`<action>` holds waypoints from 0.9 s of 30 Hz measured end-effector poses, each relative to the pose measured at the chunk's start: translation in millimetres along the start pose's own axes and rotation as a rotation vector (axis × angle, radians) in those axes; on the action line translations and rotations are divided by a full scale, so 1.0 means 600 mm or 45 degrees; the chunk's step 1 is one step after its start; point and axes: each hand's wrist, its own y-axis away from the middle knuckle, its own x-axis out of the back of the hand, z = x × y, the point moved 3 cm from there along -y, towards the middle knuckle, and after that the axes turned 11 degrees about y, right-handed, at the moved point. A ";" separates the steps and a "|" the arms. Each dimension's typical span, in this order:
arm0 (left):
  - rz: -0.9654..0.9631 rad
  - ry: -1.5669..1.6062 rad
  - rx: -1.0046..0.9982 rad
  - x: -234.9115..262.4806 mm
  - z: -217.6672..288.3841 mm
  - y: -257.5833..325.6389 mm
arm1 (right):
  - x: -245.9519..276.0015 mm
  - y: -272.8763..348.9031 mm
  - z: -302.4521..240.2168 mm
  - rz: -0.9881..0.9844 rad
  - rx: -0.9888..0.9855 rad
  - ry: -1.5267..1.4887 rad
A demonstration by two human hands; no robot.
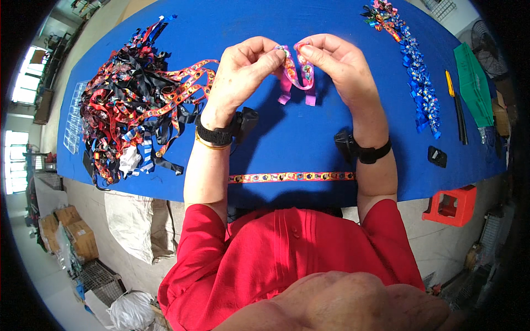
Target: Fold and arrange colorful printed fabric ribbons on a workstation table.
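Note:
Above the blue table, both my hands pinch a pink and purple patterned ribbon (pixel 290 70). My left hand (pixel 247 65) grips one part between thumb and forefinger, and my right hand (pixel 338 59) grips another close beside it. The ribbon sags in a loop between them, with two plain pink ends hanging below. Each wrist wears a black strap with a small dark device. Nearer my body, an orange and red patterned ribbon (pixel 292 177) lies stretched straight across the table.
A big tangled heap of ribbons (pixel 118 105) covers the table's left side. On the right lie a long bundle of blue ribbons (pixel 417 77), a yellow tool (pixel 449 84), a black rod (pixel 460 118), a black phone-like object (pixel 437 156) and green cloth (pixel 473 85). A red stool (pixel 451 205) stands beyond the edge.

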 end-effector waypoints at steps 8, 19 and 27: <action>-0.104 -0.079 0.006 -0.001 -0.026 -0.020 | 0.003 -0.013 0.034 0.019 -0.039 -0.038; -0.062 -0.187 -0.107 0.005 -0.034 -0.019 | 0.010 -0.012 0.035 0.072 -0.045 0.001; -0.039 -0.254 -0.130 -0.005 -0.020 -0.004 | 0.003 -0.004 0.020 0.050 -0.034 0.006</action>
